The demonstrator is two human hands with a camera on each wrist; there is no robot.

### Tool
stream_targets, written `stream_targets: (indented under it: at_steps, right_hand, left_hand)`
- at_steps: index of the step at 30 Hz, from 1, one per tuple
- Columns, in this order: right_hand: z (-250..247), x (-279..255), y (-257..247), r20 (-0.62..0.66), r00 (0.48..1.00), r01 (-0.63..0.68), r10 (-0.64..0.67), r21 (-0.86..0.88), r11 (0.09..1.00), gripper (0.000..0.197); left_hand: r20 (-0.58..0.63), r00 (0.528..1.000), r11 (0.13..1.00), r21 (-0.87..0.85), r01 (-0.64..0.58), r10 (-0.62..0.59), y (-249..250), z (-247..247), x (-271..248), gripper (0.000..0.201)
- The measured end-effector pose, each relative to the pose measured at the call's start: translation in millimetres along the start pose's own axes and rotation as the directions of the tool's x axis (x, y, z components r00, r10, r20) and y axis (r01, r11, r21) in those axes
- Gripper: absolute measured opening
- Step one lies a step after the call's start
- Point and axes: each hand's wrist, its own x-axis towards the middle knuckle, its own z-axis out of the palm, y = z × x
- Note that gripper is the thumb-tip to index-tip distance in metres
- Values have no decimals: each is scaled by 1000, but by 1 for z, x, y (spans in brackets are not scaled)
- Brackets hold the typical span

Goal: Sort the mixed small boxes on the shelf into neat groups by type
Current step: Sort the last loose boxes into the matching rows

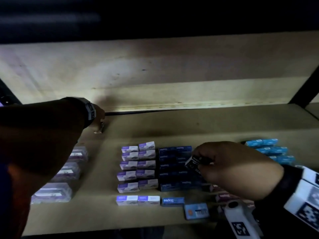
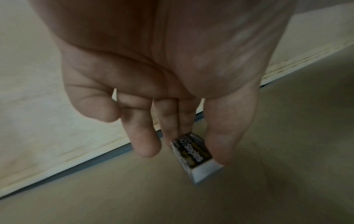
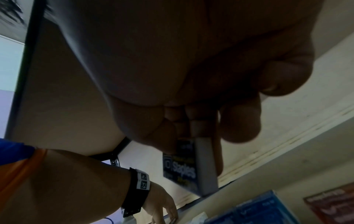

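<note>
Sorting is judged well under way, with most boxes already grouped on the shelf [image 1: 107, 216]. Nearest the front edge, a short row is seen: two white-and-purple boxes [image 1: 138, 200], a blue Staples box [image 1: 173, 201] and a loose blue box with an orange mark [image 1: 196, 211] lying askew. Just behind, a purple-and-white block [image 1: 137, 167] is stacked in two columns, touching a dark blue Staples block [image 1: 176, 168] on its right. Clear-wrapped purple packs [image 1: 57, 192] are lined up at the left, partly hidden by the left forearm. Maroon boxes [image 1: 224, 195] are glimpsed under the right wrist; light blue boxes [image 1: 271, 150] are stacked at the far right.

The right hand [image 1: 233, 168] is held above the dark blue block, fingers and thumb curled round a black Staples box [image 1: 194, 163], which is tilted and lifted clear of the shelf. In the right wrist view the box [image 3: 189, 166] is pinched near its top edge.

Farther back, the left arm is stretched across to the rear of the shelf. The left hand [image 1: 98, 116] points downward, thumb and fingertips pinching a second black Staples box [image 2: 193, 156], held at or just above the bare shelf near the back panel [image 1: 172, 75]; contact cannot be told.

The step in hand is judged to be starting a black-box group at the rear left. The next move likely calls for setting the left box down square, then carrying the right one across beside it.
</note>
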Motion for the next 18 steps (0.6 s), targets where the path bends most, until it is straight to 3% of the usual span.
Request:
stream_targets:
  at_steps: [4, 7, 9, 12, 18]
  right_hand:
    - [1, 2, 3, -8, 1000, -1, 1, 8, 1000, 29]
    - [3, 5, 4, -11, 1000, 7, -7, 6, 1000, 25]
    - [4, 6, 4, -9, 1000, 12, -12, 10, 1000, 24]
    - [4, 5, 4, -11, 1000, 13, -13, 23, 1000, 26]
    - [4, -2, 11, -43, 999, -6, 8, 43, 999, 33]
  left_hand:
    - [130, 988, 976, 189, -108, 84, 15, -8, -6, 43]
    - [148, 984, 993, 63, -104, 94, 12, -16, -8, 24]
    - [159, 982, 993, 44, -114, 105, 9, -18, -10, 23]
    - [67, 996, 988, 145, -62, 53, 11, -15, -10, 35]
    - [-53, 994, 991, -85, -101, 96, 21, -35, -30, 42]
